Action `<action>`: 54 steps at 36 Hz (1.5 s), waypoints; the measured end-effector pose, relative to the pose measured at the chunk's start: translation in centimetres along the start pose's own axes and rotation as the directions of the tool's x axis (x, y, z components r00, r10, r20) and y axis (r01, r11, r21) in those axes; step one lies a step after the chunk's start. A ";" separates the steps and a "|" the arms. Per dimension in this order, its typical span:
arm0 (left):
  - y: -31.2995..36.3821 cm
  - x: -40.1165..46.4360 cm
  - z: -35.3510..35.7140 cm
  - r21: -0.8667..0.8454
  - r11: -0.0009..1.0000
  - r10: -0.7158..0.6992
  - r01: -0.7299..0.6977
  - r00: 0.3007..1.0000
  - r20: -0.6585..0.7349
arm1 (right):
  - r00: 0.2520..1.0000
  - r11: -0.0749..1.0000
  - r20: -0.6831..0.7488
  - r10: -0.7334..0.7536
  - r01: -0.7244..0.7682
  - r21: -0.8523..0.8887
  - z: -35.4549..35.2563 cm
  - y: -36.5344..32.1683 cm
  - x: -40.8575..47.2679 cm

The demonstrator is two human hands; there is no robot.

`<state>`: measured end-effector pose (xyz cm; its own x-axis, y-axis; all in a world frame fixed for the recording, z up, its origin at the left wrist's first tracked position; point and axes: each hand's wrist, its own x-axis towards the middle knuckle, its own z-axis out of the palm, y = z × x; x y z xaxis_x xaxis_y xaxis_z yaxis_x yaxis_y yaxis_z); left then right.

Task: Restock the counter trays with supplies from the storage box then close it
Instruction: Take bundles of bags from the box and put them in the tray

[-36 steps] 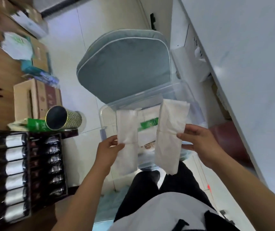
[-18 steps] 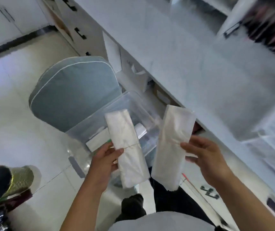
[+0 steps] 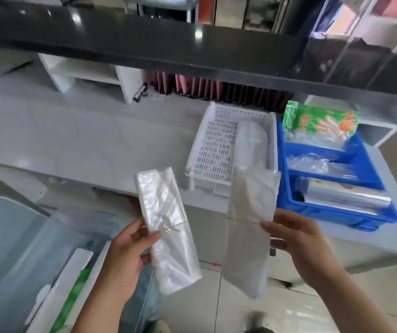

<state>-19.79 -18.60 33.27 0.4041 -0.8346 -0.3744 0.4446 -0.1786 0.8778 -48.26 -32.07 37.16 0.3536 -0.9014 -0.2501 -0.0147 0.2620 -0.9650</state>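
Note:
My left hand (image 3: 125,255) grips a banded bundle of clear plastic bags (image 3: 166,227), held upright in front of the counter edge. A second, greyer bundle of plastic bags (image 3: 250,227) hangs from my right hand (image 3: 296,243). Both bundles are below and in front of a white perforated tray (image 3: 216,145) on the counter, which holds a roll of clear bags on its right side. Right of it sits a blue divided tray (image 3: 337,207) with packets and clear bags. The open clear storage box (image 3: 36,255) is at the lower left, with white and green packs inside.
A grey counter top (image 3: 84,140) stretches to the left of the trays. A dark raised ledge (image 3: 168,44) runs above it, with white shelves and pink folders underneath. A green printed pack (image 3: 322,121) lies at the back of the blue tray. Tiled floor lies below.
The view has swung up from the storage box and chair to the counter and trays. Both hands still hold their bundles, now raised in front of the white tray.

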 end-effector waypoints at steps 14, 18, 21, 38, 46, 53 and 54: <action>-5.0 0.1 21.1 0.032 0.999 0.018 -0.018 1.000 -0.006 | 0.999 0.995 -0.005 -0.052 0.053 0.083 -23.6 -1.7 -0.4; -5.3 -0.4 24.4 0.036 0.999 0.001 0.000 0.999 -0.038 | 0.998 0.994 0.018 -0.056 0.054 0.098 -26.4 -2.3 0.9; -4.9 -0.5 25.6 0.072 0.997 -0.024 0.028 0.998 -0.055 | 0.997 0.991 0.051 -0.054 0.048 0.122 -27.2 -2.4 1.7; -0.9 7.4 23.1 0.100 0.992 -0.088 0.074 0.986 0.140 | 0.997 0.969 0.010 0.075 -0.075 0.237 -20.8 -3.7 5.6; 1.6 12.3 23.8 0.173 0.977 -0.191 0.123 0.863 0.468 | 0.994 0.970 0.041 0.105 -0.111 0.218 -12.8 -5.9 10.1; 2.0 14.1 26.5 0.201 0.967 -0.249 0.155 0.735 0.631 | 0.975 0.949 -0.147 0.169 -0.120 0.292 -12.6 -6.9 9.7; 1.8 14.0 27.1 0.213 0.965 -0.256 0.153 0.719 0.646 | 0.967 0.935 -0.160 0.200 -0.139 0.326 -12.9 -6.9 9.3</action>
<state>-34.98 -44.75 37.74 -0.3398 -0.8911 -0.3008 0.3208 -0.4105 0.8536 -56.95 -46.76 40.49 0.1890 -0.8742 -0.4472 0.2424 0.4828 -0.8415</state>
